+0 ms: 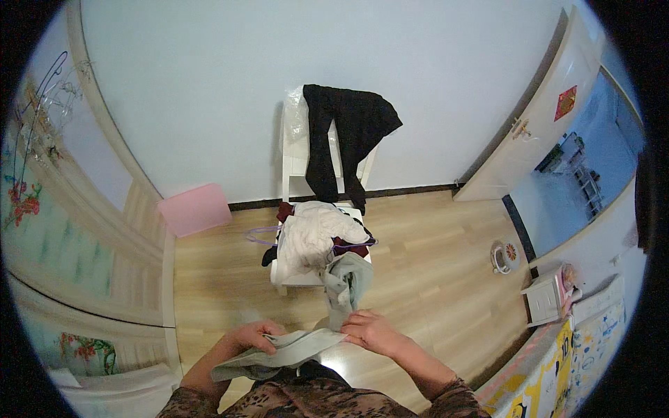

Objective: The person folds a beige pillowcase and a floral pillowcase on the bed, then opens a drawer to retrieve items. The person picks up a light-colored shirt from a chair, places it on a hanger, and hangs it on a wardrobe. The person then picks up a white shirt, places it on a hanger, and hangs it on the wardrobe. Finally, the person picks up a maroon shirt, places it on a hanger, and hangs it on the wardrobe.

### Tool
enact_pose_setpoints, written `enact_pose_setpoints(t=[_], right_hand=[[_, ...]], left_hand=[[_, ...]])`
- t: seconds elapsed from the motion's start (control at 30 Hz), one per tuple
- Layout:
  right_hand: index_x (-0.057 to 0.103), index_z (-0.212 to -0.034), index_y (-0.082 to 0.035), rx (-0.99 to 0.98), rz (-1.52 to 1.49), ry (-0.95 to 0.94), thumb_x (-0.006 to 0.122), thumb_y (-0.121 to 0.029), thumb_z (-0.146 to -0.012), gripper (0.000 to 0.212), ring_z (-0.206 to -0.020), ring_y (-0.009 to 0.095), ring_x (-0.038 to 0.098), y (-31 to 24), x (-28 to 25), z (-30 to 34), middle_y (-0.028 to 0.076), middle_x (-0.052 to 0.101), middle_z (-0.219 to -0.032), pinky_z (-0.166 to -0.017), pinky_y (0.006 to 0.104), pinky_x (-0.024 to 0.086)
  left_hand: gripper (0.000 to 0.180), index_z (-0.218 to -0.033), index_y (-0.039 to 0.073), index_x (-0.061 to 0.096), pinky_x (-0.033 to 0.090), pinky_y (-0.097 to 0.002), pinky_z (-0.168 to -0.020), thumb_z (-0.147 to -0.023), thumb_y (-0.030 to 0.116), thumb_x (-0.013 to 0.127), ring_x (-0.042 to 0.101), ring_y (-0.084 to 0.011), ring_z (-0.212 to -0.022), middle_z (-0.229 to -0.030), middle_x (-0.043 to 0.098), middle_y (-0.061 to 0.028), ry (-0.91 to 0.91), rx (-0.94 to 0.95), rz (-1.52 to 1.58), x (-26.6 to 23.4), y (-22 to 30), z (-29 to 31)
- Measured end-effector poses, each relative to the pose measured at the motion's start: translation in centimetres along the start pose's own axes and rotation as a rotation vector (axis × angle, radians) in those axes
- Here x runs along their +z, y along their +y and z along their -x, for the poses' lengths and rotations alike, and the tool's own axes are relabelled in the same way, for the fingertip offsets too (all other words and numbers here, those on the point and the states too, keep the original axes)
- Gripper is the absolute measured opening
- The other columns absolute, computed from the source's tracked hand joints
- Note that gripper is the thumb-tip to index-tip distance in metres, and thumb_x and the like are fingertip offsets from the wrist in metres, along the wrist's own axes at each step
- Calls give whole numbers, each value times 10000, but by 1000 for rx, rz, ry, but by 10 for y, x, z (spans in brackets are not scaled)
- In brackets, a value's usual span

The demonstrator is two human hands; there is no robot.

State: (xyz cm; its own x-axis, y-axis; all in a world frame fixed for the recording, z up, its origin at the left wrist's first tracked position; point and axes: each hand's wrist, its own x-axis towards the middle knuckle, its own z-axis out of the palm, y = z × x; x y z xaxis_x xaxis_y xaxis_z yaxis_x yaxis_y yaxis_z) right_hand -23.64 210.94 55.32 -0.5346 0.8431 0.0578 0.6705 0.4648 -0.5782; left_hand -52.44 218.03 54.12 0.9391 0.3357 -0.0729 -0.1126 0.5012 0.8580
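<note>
Head view, my read: both hands are on one grey-green garment [306, 347]. Left hand [256, 337] pinches its upper edge, thumb on the near side of the cloth. Right hand [373, 331] has fingers curled onto the fabric, bunching it (thumb mostly hidden, can't tell how it sits). Garment position: a flat strip spans between the hands, one end hangs below and left of left hand, the other part rises crumpled just ahead of right hand. That upper part overlaps the front edge of a white chair [297, 166] from my angle; can't tell whether it touches the pile there.

Ahead of both hands, on the chair seat: a white garment [306, 233] heaped on top, dark red cloth [354, 248] showing at its right side, a purple hanger [259, 235] poking out left. Farther ahead, black trousers [359, 122] drape over the chair back, legs hanging down, clear plastic wrap [295, 111] beside them.

Ahead and left of left hand: a pink panel [195, 210] leans near the wall. Right of right hand: a small white cabinet [545, 303], with a round white item [509, 256] on the wood floor [425, 279] farther ahead, and an open door [533, 125] beyond.
</note>
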Motion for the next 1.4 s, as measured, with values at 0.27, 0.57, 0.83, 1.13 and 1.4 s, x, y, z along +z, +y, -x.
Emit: enact_pose_setpoints(t=[0.27,0.57,0.83,1.13,1.4], right_hand=[[552,-770,-57,301,-311,292,561,-178,-765,121,-621,245,528,-10,-49,35,95,520,-661,-559,347,414],[571,-744,7,394,-720,160,547,-149,-810,171,-554,42,409,-62,-55,47,14,494,-580,-479,211,350],[506,-717,-15,334,-804,-15,528,-256,-823,265,-551,81,390,-76,-13,-6,62,450,-564,-512,272,383],[473,-682,-26,431,-871,-210,473,-323,-848,340,-569,69,350,-46,0,-24,11,382,-554,-517,258,357],[570,-820,-33,719,-778,-114,452,-362,-837,349,-601,129,495,99,48,-50,45,537,-641,-588,269,413]], left_hand=[[319,-907,13,551,405,-302,-643,-820,307,465,474,-133,-692,-761,568,-52,-22,-451,-682,-3,-60,-23],[272,-946,51,509,336,-357,-852,-790,271,548,409,-318,-1017,-1041,439,-172,156,62,-726,69,-28,-59],[501,-1109,8,375,326,-374,-909,-709,186,620,339,-370,-1123,-1199,343,-225,463,220,-871,58,-78,-61],[319,-1076,15,460,399,-350,-774,-819,205,463,518,-295,-888,-924,544,-179,35,-226,-807,-7,-34,-16],[331,-1058,37,482,390,-264,-669,-860,292,409,460,-110,-729,-794,529,-24,475,-395,-243,-16,-32,-41]])
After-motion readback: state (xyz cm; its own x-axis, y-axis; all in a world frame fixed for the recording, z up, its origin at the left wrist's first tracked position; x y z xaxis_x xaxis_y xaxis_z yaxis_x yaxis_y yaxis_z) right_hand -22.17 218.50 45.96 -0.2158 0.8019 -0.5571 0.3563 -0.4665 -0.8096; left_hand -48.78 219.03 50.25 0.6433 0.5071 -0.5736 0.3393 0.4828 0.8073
